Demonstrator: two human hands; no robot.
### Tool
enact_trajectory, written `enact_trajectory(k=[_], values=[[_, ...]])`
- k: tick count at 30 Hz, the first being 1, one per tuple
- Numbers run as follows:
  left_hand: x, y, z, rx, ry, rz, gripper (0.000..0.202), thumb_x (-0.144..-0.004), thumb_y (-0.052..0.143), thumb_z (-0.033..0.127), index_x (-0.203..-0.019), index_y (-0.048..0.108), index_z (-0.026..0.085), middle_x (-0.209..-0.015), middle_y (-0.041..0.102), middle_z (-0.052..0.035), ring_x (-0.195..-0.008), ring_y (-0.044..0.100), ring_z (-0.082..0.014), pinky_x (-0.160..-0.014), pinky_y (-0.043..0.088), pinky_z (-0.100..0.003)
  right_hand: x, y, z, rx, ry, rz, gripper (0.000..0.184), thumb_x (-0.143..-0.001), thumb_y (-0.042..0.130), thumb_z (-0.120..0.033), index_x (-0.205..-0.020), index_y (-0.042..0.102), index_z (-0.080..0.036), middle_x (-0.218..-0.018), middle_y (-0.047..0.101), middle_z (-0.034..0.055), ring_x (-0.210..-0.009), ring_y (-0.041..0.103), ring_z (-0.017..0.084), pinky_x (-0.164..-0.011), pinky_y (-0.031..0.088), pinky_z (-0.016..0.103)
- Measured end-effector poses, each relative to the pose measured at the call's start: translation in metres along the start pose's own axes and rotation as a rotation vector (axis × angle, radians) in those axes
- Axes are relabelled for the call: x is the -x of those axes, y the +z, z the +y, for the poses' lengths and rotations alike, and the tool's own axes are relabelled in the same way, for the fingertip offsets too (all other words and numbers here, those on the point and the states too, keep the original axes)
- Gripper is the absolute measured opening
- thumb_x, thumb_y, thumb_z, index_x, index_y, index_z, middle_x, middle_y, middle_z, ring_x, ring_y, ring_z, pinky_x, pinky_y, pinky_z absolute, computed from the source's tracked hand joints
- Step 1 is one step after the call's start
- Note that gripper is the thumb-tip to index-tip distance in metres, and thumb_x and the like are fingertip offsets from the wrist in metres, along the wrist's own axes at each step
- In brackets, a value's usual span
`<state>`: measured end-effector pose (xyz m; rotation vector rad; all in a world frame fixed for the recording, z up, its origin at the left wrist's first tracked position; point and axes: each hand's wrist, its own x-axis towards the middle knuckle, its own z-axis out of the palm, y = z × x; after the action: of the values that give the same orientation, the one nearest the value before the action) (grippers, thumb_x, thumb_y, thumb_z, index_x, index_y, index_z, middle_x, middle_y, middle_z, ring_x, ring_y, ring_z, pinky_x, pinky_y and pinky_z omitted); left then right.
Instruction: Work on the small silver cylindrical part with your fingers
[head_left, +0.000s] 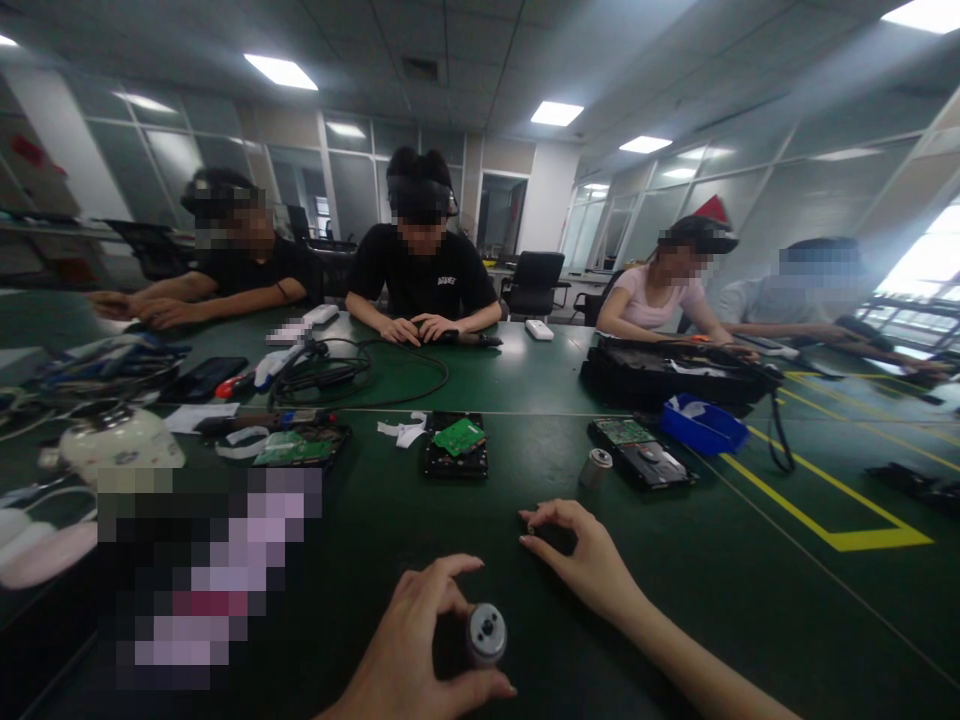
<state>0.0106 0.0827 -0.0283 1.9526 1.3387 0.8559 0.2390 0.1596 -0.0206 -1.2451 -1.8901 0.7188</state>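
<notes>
Metal cylinder: silvery, end with dark holes facing up, within left hand's curl
Tiny part: indistinct, pinched in right hand

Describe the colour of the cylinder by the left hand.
The cylinder looks silvery grey, clearest in the head view.

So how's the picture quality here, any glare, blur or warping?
In the head view, the ceiling lights and the window at right glare white, with pale streaks at upper right; the green table has a sheen at its far side; the room's lines tilt and stretch toward the edges; pixel blocks hide a patch at lower left; the left hand and right hand look fairly clear.
</notes>
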Motion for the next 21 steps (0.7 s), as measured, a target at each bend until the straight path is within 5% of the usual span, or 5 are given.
enact_trajectory(k=[6, 10, 15, 21], values=[[0.000, -0.002, 0.001, 0.007, -0.021, -0.005, 0.075, -0.058, 0.081, 0.047, -0.121, 0.045, 0.026, -0.082, 0.067, -0.0001, -0.086, 0.059, -0.0264, -0.080, 0.044, -0.041, -0.001, -0.002, -0.015, -0.031, 0.038, 0.008, 0.012, -0.078, 0.067, -0.028, -0.075, 0.063, -0.018, -0.086, 0.071, 0.0058, -0.096, 0.065, 0.024, -0.089, 0.046, 0.041], [0.000, 0.000, 0.002, 0.001, -0.009, 0.018, 0.074, -0.058, 0.082, 0.042, -0.120, 0.045, 0.025, -0.080, 0.067, 0.0002, -0.084, 0.059, -0.0254, -0.079, 0.044, -0.040, 0.008, 0.001, -0.045, -0.226, 0.040, 0.023, 0.015, -0.076, 0.070, -0.027, -0.072, 0.059, -0.018, -0.087, 0.069, 0.0058, -0.091, 0.067, 0.022, -0.086, 0.049, 0.038], [0.001, 0.000, 0.002, 0.010, -0.022, 0.023, 0.073, -0.057, 0.082, 0.035, -0.120, 0.046, 0.024, -0.083, 0.067, -0.0005, -0.086, 0.059, -0.0248, -0.079, 0.045, -0.039, 0.031, 0.011, -0.084, -0.268, -0.060, -0.115, 0.010, -0.072, 0.073, -0.018, -0.068, 0.064, -0.020, -0.087, 0.069, 0.0054, -0.100, 0.062, 0.023, -0.086, 0.049, 0.040], [0.001, 0.003, 0.004, 0.026, -0.036, 0.087, 0.075, -0.051, 0.085, 0.026, -0.117, 0.050, 0.025, -0.080, 0.066, 0.0014, -0.082, 0.060, -0.0239, -0.075, 0.047, -0.036, 0.037, 0.018, -0.088, -0.235, -0.085, -0.165, 0.012, -0.072, 0.071, -0.013, -0.067, 0.066, -0.022, -0.084, 0.069, 0.0037, -0.096, 0.061, 0.022, -0.085, 0.048, 0.040]])
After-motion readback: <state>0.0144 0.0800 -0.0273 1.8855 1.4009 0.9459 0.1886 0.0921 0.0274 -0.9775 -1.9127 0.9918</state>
